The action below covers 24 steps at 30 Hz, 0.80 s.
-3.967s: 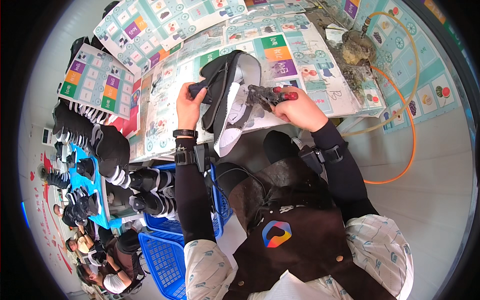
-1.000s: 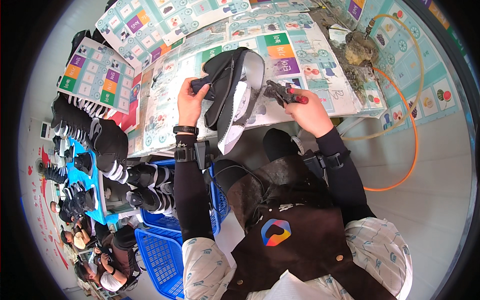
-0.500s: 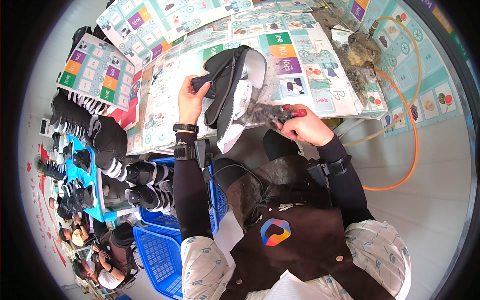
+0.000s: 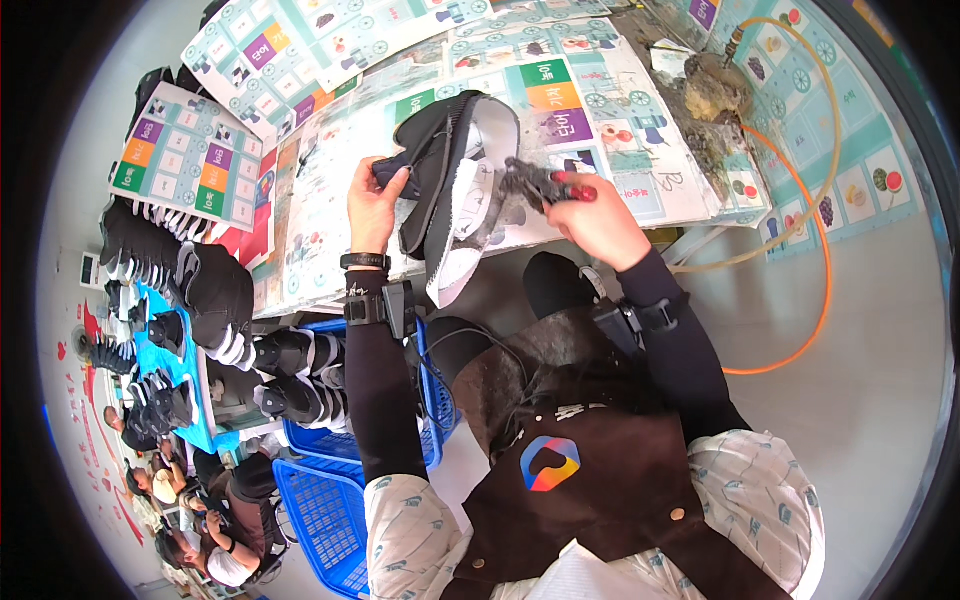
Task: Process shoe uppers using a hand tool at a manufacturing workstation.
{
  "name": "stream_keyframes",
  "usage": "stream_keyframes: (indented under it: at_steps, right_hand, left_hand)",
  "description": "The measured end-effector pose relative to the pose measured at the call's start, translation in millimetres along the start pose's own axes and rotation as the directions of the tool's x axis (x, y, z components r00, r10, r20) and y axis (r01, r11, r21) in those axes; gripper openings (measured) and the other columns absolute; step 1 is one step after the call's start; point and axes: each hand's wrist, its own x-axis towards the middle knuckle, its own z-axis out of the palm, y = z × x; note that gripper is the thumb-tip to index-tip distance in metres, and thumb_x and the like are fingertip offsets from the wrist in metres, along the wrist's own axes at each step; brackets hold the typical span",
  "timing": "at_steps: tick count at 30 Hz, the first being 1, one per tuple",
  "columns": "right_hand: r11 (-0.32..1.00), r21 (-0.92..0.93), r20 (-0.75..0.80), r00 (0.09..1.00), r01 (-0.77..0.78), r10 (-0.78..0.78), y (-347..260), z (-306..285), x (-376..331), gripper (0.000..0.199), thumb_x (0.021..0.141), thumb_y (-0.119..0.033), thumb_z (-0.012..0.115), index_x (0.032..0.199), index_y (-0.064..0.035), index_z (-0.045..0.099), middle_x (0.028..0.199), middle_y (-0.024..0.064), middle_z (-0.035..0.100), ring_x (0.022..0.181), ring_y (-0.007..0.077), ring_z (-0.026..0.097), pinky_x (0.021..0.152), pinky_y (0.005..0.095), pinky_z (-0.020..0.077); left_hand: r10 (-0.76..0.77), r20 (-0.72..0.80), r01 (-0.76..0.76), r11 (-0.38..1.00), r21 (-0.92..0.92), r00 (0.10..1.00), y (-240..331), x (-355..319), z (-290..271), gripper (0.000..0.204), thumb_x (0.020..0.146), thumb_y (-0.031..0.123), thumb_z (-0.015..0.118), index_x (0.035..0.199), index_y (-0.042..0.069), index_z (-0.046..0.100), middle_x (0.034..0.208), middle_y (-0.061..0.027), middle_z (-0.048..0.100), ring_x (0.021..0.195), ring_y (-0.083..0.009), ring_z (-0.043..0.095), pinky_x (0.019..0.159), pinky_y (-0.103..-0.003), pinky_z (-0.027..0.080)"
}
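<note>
Upper centre of the frame, above the table [image 4: 330, 200], the left hand [image 4: 372, 205] grips a black-and-white shoe [image 4: 455, 185]; the right hand's [image 4: 595, 225] fingers clench red-handled pliers [image 4: 545, 186] touching it.

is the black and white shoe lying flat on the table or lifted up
Lifted up. The left hand grips the black and white shoe at one end, tilted with its white sole edge facing the right hand, above the paper-covered table.

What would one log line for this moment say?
left hand: holds black-and-white shoe | right hand: holds red-handled tool at shoe | under: table, printed sheets
</note>
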Motion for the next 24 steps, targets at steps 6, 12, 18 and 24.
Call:
stream_keyframes:
  at_steps: [6,12,18,24]
  right_hand:
    - [0.755,-0.312,0.588,0.742,0.576,-0.323,-14.4,-13.3,22.3,0.024,0.075,-0.015,0.067,0.091,0.0026,0.07,0.082,0.0235,0.068,0.077,0.0421,0.066,0.072,0.0444,0.052]
    - [0.998,-0.015,0.169,0.983,-0.067,0.068,-20.7,-3.9,20.0,0.027,0.073,-0.018,0.067,0.089,0.0038,0.071,0.078,0.0272,0.067,0.08,0.0444,0.067,0.073,0.0455,0.0531]
    - [0.802,-0.111,0.428,0.757,0.587,-0.494,-8.0,-7.6,18.2,0.01,0.069,-0.006,0.07,0.073,-0.0017,0.062,0.072,0.0186,0.064,0.069,0.0346,0.064,0.062,0.0413,0.0491]
    - [0.99,0.13,0.413,0.911,-0.045,-0.013,-16.0,-10.3,12.0,0.006,0.071,0.0,0.065,0.069,0.0047,0.062,0.063,0.0051,0.059,0.053,0.0093,0.051,0.052,0.0269,0.0391]
  left_hand:
    - [-0.008,-0.025,0.009,1.0,0.016,1.0,-1.1,-3.0,-6.6,0.025,0.095,0.001,0.076,0.115,0.001,0.062,0.104,-0.0027,0.069,0.095,-0.0096,0.064,0.087,-0.025,0.052]
    - [0.009,-0.014,-0.008,1.0,0.012,1.0,-0.4,0.3,-1.9,0.025,0.095,0.001,0.076,0.115,0.002,0.062,0.103,-0.0021,0.069,0.094,-0.0096,0.064,0.087,-0.025,0.052]
    - [0.015,-0.003,-0.015,1.0,0.0,1.0,-7.1,2.2,-7.8,0.025,0.094,0.002,0.077,0.115,0.003,0.063,0.103,-0.0012,0.069,0.093,-0.0087,0.063,0.085,-0.025,0.052]
    - [0.019,-0.02,-0.019,1.0,-0.003,1.0,-8.8,0.0,-7.6,0.026,0.094,0.002,0.078,0.115,0.003,0.063,0.102,-0.0011,0.069,0.091,-0.0084,0.063,0.084,-0.024,0.052]
